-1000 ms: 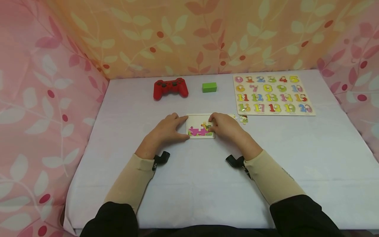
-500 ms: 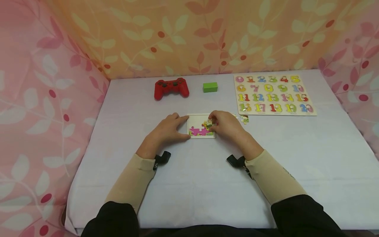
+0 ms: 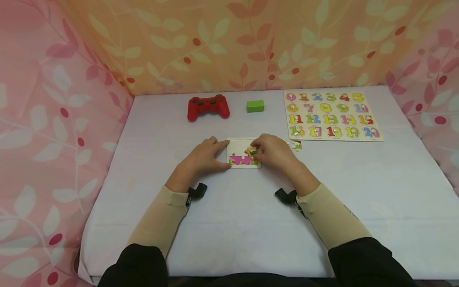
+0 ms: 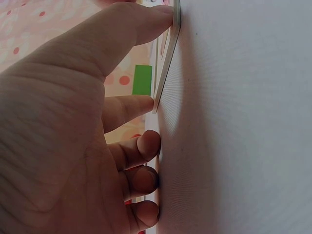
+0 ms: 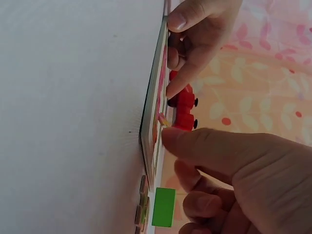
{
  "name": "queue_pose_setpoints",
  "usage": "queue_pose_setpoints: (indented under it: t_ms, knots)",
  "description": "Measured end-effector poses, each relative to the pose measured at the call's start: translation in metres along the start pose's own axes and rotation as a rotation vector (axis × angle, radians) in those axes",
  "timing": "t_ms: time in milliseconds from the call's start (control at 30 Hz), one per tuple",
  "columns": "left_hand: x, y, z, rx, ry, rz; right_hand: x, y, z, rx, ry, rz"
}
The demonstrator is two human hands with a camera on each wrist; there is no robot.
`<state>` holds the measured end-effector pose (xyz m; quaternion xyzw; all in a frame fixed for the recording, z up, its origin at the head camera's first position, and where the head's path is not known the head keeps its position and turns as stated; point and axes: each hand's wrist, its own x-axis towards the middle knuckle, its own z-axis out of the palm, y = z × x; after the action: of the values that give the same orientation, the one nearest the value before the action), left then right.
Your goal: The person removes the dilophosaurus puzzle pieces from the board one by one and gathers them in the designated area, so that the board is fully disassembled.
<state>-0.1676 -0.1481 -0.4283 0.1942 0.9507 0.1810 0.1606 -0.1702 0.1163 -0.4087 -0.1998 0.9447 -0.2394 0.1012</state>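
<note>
A small jigsaw board (image 3: 236,146) with a pale rim lies mid-table. Several fitted pieces, the magenta ones (image 3: 241,160) plainest, fill its near part. My left hand (image 3: 204,157) steadies the board's left edge, thumb at the near corner and index finger at the far one, both stretched out. Its other fingers bend down to the cloth in the left wrist view. Over the board's right side, my right hand (image 3: 274,150) pinches a small puzzle piece (image 5: 163,119) between thumb and fingers. The piece shows tilted above the board in the right wrist view, mostly hidden by the thumb.
Just right of my right hand, a loose puzzle piece (image 3: 296,145) lies beside a wooden number board (image 3: 335,139). Farther back are a red game controller (image 3: 208,107) and a green block (image 3: 255,106). Patterned curtains (image 3: 215,48) enclose the white-clothed table (image 3: 229,223).
My right hand's fingertips shift slightly leftward over the board's right side. The left hand keeps its place on the board, and the whole head view drifts a little.
</note>
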Motion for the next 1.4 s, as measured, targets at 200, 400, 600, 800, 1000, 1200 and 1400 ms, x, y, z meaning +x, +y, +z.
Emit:
queue_pose_setpoints:
  t_ms: [200, 400, 600, 800, 1000, 1200, 1400]
  knots:
    - [-0.001, 0.000, 0.001, 0.002, 0.008, 0.003, -0.005, -0.009, -0.005, -0.054, 0.027, -0.052]
    - [-0.001, 0.000, 0.001, 0.003, 0.011, 0.002, -0.018, -0.021, -0.023, -0.045, 0.096, -0.115]
    - [-0.002, 0.001, 0.000, 0.012, 0.017, 0.003, -0.034, -0.028, -0.047, 0.028, 0.156, -0.108]
    - [-0.002, 0.001, 0.000, 0.012, 0.018, 0.005, -0.049, -0.027, -0.069, 0.119, 0.271, -0.135]
    - [-0.003, 0.001, -0.001, -0.001, 0.014, 0.010, -0.063, -0.021, -0.089, 0.208, 0.328, -0.121]
    - [-0.004, 0.001, -0.001, -0.003, 0.012, 0.010, -0.077, -0.016, -0.106, 0.329, 0.328, -0.121]
    - [-0.003, 0.001, 0.000, 0.004, 0.014, 0.009, -0.089, -0.006, -0.121, 0.354, 0.310, -0.146]
